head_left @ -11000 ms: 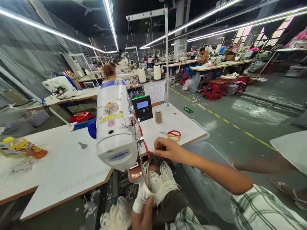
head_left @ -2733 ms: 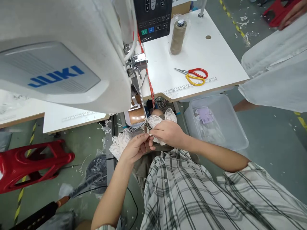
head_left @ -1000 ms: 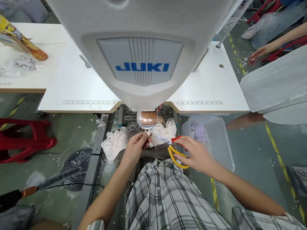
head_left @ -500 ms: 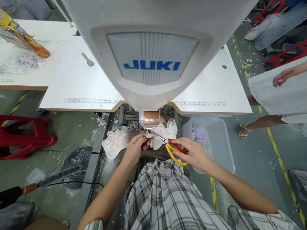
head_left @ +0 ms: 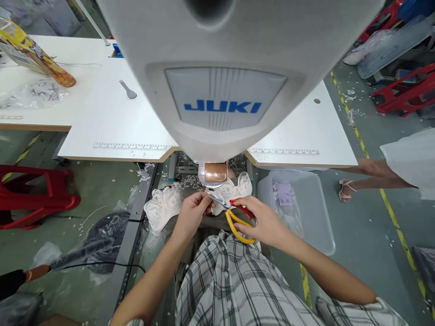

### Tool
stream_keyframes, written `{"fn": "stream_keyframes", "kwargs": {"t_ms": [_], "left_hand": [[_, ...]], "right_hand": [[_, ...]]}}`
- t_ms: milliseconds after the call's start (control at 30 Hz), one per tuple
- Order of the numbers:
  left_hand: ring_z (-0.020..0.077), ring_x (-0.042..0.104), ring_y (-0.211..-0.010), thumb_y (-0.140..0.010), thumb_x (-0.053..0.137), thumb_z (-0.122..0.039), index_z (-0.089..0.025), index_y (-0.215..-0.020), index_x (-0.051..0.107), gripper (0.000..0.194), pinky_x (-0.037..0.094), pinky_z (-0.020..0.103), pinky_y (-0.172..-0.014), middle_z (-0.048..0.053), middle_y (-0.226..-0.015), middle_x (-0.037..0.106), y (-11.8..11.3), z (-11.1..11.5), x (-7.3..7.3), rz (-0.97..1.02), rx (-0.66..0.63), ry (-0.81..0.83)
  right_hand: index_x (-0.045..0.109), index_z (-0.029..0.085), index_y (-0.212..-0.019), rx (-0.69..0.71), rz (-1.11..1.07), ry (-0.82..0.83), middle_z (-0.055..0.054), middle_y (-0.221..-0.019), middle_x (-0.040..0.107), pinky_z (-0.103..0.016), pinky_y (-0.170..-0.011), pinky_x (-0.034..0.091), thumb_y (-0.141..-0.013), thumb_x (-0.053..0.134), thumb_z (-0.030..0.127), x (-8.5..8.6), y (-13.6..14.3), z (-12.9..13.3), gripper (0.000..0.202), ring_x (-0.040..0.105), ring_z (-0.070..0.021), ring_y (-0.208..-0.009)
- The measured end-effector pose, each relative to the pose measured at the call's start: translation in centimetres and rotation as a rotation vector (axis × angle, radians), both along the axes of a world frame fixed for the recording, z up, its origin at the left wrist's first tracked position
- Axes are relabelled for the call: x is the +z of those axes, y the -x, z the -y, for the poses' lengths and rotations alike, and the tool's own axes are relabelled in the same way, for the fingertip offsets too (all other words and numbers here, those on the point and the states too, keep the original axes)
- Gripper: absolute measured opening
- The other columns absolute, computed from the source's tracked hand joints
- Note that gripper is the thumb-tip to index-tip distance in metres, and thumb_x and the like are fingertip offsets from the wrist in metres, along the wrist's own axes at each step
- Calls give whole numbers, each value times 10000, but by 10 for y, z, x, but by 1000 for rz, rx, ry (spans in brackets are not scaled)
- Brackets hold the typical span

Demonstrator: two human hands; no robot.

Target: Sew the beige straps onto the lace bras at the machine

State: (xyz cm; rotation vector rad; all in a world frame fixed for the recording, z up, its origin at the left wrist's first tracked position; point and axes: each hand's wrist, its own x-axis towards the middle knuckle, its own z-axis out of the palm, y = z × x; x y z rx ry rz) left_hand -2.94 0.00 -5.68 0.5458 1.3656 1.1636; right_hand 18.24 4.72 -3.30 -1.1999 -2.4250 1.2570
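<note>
A white lace bra (head_left: 163,206) lies across my lap below the sewing machine head (head_left: 222,106), one cup on each side of the machine's narrow end. My left hand (head_left: 196,209) is closed in a pinch on the bra's edge near the middle. In my right hand (head_left: 261,217) are scissors (head_left: 234,216) with one red and one yellow handle loop. Their blades point left and reach the fingertips of my left hand. The exact spot between the blade tips is too small to make out.
A white table (head_left: 112,117) with printed rulers holds a small grey spoon-like tool (head_left: 128,89) and a yellow snack package (head_left: 37,52). A clear plastic bin (head_left: 319,213) stands right of my lap. Red stools (head_left: 37,194) are on the floor. At right, a person's legs (head_left: 377,179) show.
The scissors have moved left and slightly down, bringing their blades to my left fingertips. The handle loops sit farther left. The person at right has shifted, and their hand is out of view.
</note>
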Motion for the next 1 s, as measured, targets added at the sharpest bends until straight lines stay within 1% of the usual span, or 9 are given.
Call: {"fn": "stream_keyframes", "kwargs": {"t_ms": [100, 167, 267, 400, 467, 533, 633, 800, 1000], "left_hand": [[98, 458, -545, -670, 773, -514, -168, -607, 649, 373, 369, 234, -548, -3, -591, 608, 2, 0, 0, -41, 0, -7], [101, 459, -543, -678, 771, -522, -172, -616, 653, 375, 372, 235, -547, -5, -590, 608, 3, 1, 0, -57, 7, -4], [99, 443, -534, -671, 775, -548, -177, -621, 640, 398, 372, 236, -542, -15, -576, 589, 3, 2, -1, -59, 26, 1], [87, 416, -521, -668, 756, -604, -175, -641, 614, 452, 366, 230, -530, -26, -570, 552, 2, 2, -2, -33, 50, -5], [82, 407, -517, -677, 745, -616, -172, -665, 613, 464, 360, 223, -523, -32, -570, 536, 1, 1, 0, -22, 52, -10], [79, 407, -520, -674, 753, -614, -169, -686, 617, 466, 357, 217, -522, -34, -575, 533, 0, 0, 2, -9, 57, -10], [85, 425, -535, -668, 768, -605, -171, -682, 614, 460, 369, 221, -534, -28, -589, 551, -2, -2, 6, -16, 64, -2], [108, 458, -550, -691, 737, -612, -186, -644, 603, 449, 389, 243, -552, -16, -586, 568, -2, -3, 9, -102, 19, -16], [111, 469, -561, -739, 711, -545, -185, -638, 614, 386, 391, 244, -565, -8, -605, 588, 0, 0, 4, -151, 5, -28]], "right_hand": [[621, 257, -1197, 1, -4, 34, -80, -1172, 680, -347, -748, 545, -847, 650, 308, -4, 1, -4, 355, 667, -225, -922], [635, 263, -1192, 6, -5, 46, -70, -1133, 695, -348, -745, 545, -872, 620, 313, -5, -1, -6, 324, 672, -224, -909], [663, 268, -1140, -8, -4, 40, -54, -1005, 708, -342, -676, 533, -877, 596, 317, -5, -7, -7, 276, 650, -200, -753], [648, 250, -1074, -129, -66, 9, -47, -872, 659, -311, -551, 489, -813, 614, 330, 1, -17, -9, 275, 561, -166, -595], [619, 237, -1098, -135, -85, -3, -67, -945, 661, -312, -562, 500, -766, 646, 333, 4, -20, -10, 347, 584, -173, -633], [601, 227, -1127, -86, -85, -20, -93, -1049, 665, -339, -646, 533, -742, 671, 344, 6, -19, -10, 408, 640, -208, -758], [598, 224, -1139, -18, -86, -12, -102, -1090, 668, -387, -773, 548, -747, 682, 345, 7, -11, -9, 418, 663, -254, -916], [608, 238, -1147, -10, -54, 33, -80, -1098, 674, -381, -787, 548, -752, 709, 295, 7, 1, -8, 411, 663, -243, -921], [643, 267, -1150, 6, -48, 28, -57, -1101, 701, -344, -755, 545, -831, 676, 302, 2, 1, -12, 323, 678, -224, -919]]}}
